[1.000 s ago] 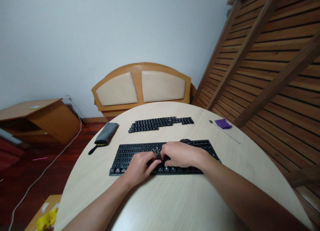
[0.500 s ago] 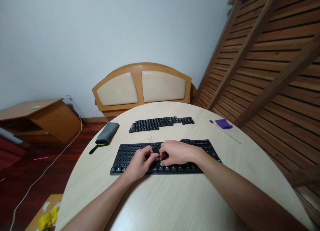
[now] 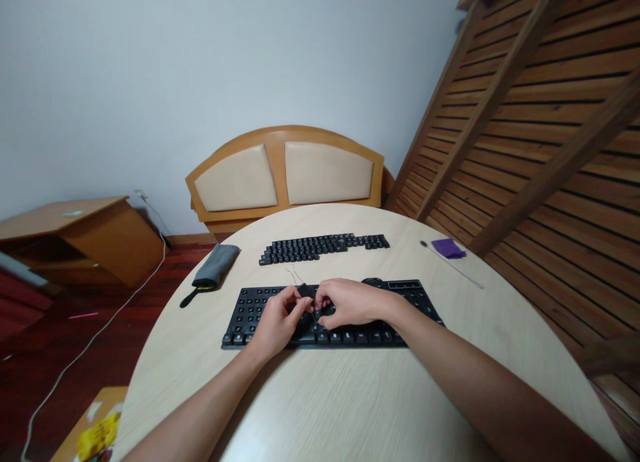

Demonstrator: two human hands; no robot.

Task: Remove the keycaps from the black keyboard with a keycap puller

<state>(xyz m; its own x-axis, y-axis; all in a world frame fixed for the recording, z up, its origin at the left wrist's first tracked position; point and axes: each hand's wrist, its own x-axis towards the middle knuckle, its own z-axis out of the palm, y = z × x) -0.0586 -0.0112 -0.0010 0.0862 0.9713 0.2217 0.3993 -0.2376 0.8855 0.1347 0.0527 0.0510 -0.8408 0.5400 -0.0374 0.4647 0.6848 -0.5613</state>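
Both my hands meet over the middle of a black keyboard (image 3: 250,312) that has many keycaps off. Between the fingertips is a small black binder clip (image 3: 303,290), its wire handles sticking up and away from me. My left hand (image 3: 277,323) pinches the clip from the left with curled fingers. From the right, my right hand (image 3: 350,303) pinches it with thumb and forefinger, the other fingers resting on the keyboard. Whatever lies under the fingers is hidden. Rows of loose black keycaps (image 3: 320,247) lie on the table beyond the keyboard.
The round pale wooden table (image 3: 350,395) also carries a folded grey cloth (image 3: 216,265) at the left and a purple cloth (image 3: 447,247) with a thin stick (image 3: 453,267) at the right. A padded wooden headboard (image 3: 285,172) stands behind, slatted wooden frames at the right, and a low cabinet (image 3: 80,235) at the left.
The binder clip has risen from between the hands on the keys and shifted slightly left, so its wire handles now show above the fingers. Both hands drew a little toward the keyboard's far edge.
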